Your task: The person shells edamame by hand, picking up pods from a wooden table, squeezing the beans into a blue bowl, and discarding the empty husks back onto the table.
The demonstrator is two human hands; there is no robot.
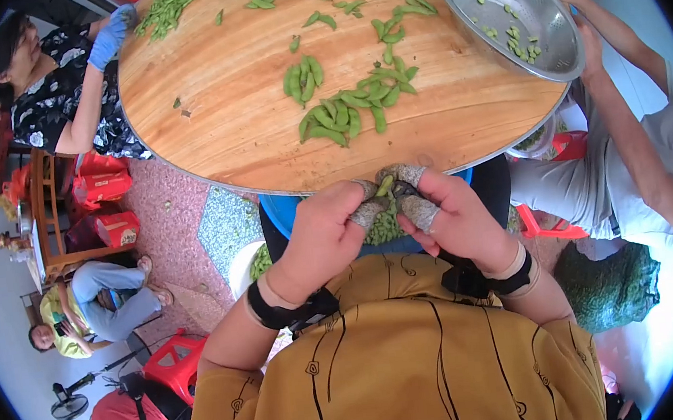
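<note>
My left hand and my right hand meet just off the near edge of a round wooden table. Both have grey coverings on the thumb and fingertips. Between them they pinch one green soybean pod. Below, a blue basin in my lap holds shelled green beans, partly hidden by my hands. Loose pods lie in a curved row on the table in front of me, with a small bunch just beyond.
A steel colander with a few beans, held by a co-worker, tilts at the table's right edge. A gloved co-worker sits at the left beside a pod heap. A white bucket and red stool stand left; a green sack lies right.
</note>
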